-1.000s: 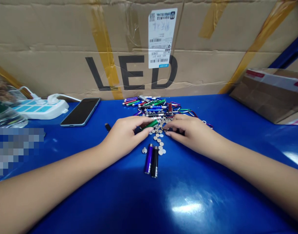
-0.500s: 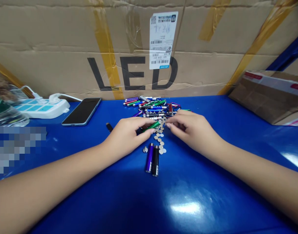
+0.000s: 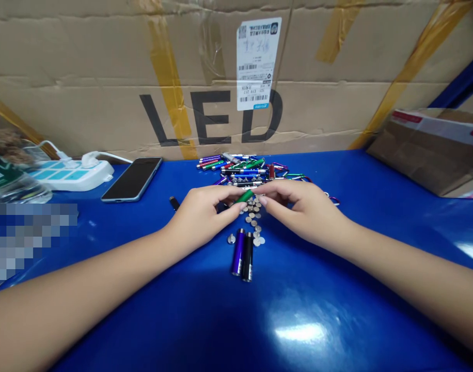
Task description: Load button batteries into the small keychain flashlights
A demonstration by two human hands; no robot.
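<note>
My left hand (image 3: 205,209) pinches a small green flashlight tube (image 3: 244,196) between thumb and fingers, tilted with its upper end to the right. My right hand (image 3: 298,204) is at that end, index fingertip against it and thumb just below; what the fingers hold, if anything, is too small to make out. Beneath the hands lie several silver button cells (image 3: 253,223). Closer to me, a purple flashlight tube (image 3: 238,253) and a black flashlight tube (image 3: 248,258) lie side by side. A small metal cap (image 3: 231,238) sits just left of them.
Behind the hands is a pile of colourful mini flashlights (image 3: 236,168) on the blue table (image 3: 174,315). At left are a phone (image 3: 131,180), a white power strip (image 3: 74,175) and a plastic bottle (image 3: 19,181). A large carton (image 3: 116,51) stands behind; a smaller box (image 3: 426,155) is at right.
My right hand has moved left, bringing its fingertips from beside the green flashlight tube to its end. My left hand keeps its hold on the tube.
</note>
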